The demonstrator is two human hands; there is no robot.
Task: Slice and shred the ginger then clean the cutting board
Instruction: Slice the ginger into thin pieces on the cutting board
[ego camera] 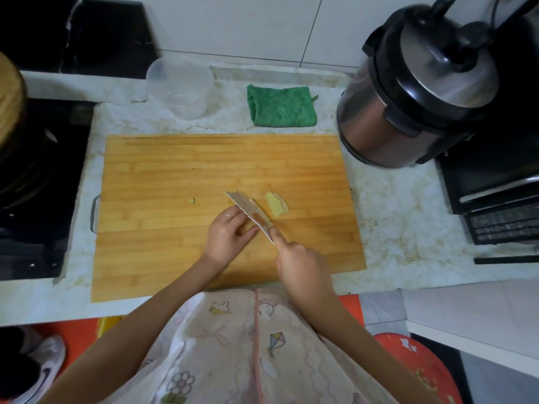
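No legible text or labels.

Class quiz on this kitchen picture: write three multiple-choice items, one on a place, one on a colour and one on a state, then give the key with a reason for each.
1. Where does the folded cloth lie?
A. On the cutting board
B. On the counter behind the board
C. In a sink

2. What colour is the cloth?
A. Red
B. Green
C. White

3. What is the right hand doing?
A. Gripping the knife
B. Lying flat on the board
C. Holding the cloth

Key:
1 B: it rests on the marble past the board's far edge.
2 B: it is plainly green.
3 A: its fingers curl round the handle end, with the forefinger along the blade's back.
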